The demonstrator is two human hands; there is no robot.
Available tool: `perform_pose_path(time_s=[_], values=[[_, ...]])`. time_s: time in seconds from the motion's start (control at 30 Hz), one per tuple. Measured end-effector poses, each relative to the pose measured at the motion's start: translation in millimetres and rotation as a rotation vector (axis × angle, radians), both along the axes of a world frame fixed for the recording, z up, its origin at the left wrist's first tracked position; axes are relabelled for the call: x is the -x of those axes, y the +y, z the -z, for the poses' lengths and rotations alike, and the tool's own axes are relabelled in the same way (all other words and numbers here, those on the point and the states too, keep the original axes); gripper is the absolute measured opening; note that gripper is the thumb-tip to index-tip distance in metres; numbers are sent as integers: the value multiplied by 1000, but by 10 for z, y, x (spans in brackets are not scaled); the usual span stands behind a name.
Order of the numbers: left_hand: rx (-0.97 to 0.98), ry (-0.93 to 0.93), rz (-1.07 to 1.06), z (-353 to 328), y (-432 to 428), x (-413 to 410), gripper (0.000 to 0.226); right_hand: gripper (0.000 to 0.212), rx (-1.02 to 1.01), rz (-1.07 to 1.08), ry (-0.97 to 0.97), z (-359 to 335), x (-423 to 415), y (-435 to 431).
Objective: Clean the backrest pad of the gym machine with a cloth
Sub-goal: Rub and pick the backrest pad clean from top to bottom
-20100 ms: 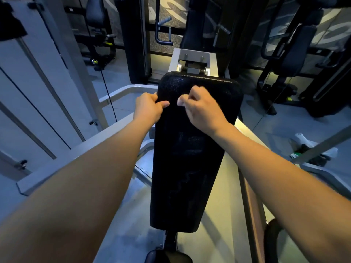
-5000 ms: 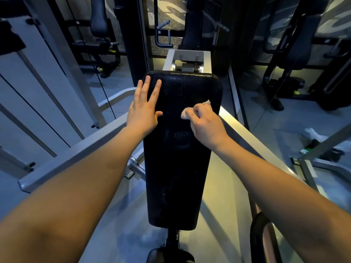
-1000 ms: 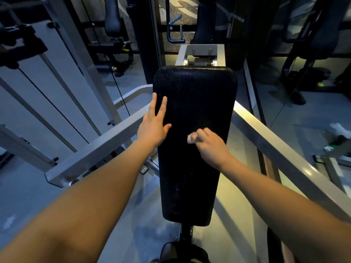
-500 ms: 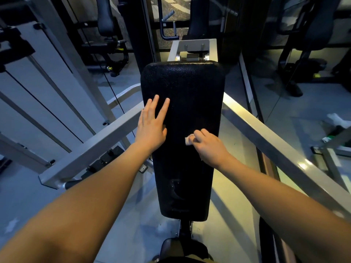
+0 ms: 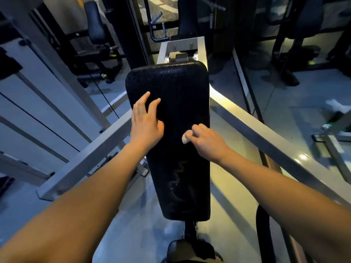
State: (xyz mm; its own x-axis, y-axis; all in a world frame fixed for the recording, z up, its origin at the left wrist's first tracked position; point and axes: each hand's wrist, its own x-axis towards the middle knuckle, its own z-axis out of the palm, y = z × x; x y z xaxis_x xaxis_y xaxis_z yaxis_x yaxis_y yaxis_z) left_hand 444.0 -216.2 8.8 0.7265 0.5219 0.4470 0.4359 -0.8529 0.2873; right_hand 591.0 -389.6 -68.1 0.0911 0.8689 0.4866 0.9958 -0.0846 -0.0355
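Observation:
The black textured backrest pad (image 5: 176, 88) runs down the middle of the head view, tilted away from me. My left hand (image 5: 145, 122) rests on the pad's left side with its fingers spread and slightly bent. My right hand (image 5: 206, 140) grips a small white cloth (image 5: 186, 137) and presses it against the pad's middle right. Only a bunched corner of the cloth shows past my fingers. A wet, shiny smear (image 5: 179, 184) marks the pad's lower part.
Grey metal frame bars (image 5: 266, 135) flank the pad on both sides, and a steel bracket (image 5: 181, 48) sits above it. The black seat (image 5: 190, 249) lies below the pad. Other gym machines (image 5: 98, 46) stand behind. A white object (image 5: 337, 106) lies on the floor at right.
My right hand with the cloth has slid down the pad from its upper part to its middle. My left hand has followed lower along the left side, its fingers now slightly bent.

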Motion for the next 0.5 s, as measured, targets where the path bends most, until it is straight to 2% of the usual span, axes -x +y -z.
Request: perform_pose_path(time_s=[0.13, 0.2, 0.3, 0.37, 0.43, 0.5], values=[[-52, -61, 43, -335, 16, -280, 67, 29, -236, 128, 5, -691, -271, 275], [-102, -38, 60, -484, 47, -397, 71, 22, -275, 185, -17, -697, -371, 355], [-126, 40, 76, -676, 101, -548, 78, 15, -229, 132, -32, -182, -239, 185], [-128, 116, 74, -764, 165, -627, 83, 23, -129, 65, 2, 46, -120, 13], [-123, 192, 71, -792, 220, -691, 90, 30, -97, 45, 55, -30, -151, -23], [-111, 207, 61, -771, 222, -736, 95, 25, -196, 93, 109, -368, -240, 32]])
